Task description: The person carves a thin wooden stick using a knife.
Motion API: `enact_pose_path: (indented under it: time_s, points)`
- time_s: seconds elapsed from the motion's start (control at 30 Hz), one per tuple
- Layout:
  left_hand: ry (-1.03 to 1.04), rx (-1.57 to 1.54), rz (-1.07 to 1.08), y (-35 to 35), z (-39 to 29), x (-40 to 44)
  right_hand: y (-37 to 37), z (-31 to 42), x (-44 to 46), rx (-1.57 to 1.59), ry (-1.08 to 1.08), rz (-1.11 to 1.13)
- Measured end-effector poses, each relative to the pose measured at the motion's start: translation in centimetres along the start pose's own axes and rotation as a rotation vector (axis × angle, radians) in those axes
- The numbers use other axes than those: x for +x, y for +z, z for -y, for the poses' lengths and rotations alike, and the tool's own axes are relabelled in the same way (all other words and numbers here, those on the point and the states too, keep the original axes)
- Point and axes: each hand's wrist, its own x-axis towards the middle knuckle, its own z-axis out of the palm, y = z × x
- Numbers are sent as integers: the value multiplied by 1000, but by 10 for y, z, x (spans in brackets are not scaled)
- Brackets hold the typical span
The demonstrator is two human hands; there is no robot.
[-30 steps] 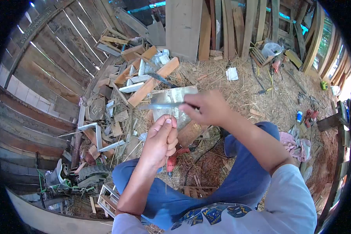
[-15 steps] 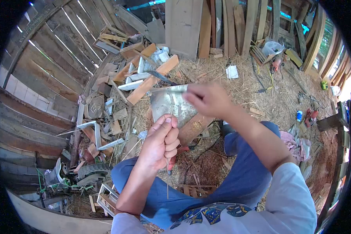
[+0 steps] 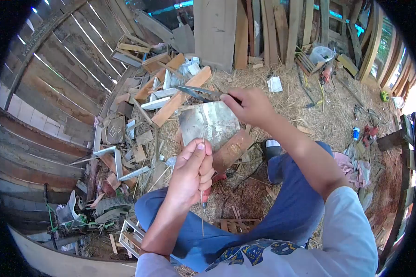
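No words can be read with certainty: dark, letter-like marks run along a curved wooden beam (image 3: 40,36) at 10 o'clock, too small and blurred to make out. At 3 o'clock, a small blue-and-white can-shaped object (image 3: 356,133) shows no legible brand or number.

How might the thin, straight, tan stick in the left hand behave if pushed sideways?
The stick is probably fairly stiff, since it runs straight below the left hand. Being so slender, it looks light and could well snap.
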Motion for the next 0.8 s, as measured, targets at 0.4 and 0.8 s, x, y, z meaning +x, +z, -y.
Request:
enact_pose_path:
  time_s: [0.4,0.8]
  points:
    - [14,7,-54,-8,4,6,-11,33,-10,216,33,5]
    - [158,271,-138,1,11,12,-18,31,-13,43,-198,136]
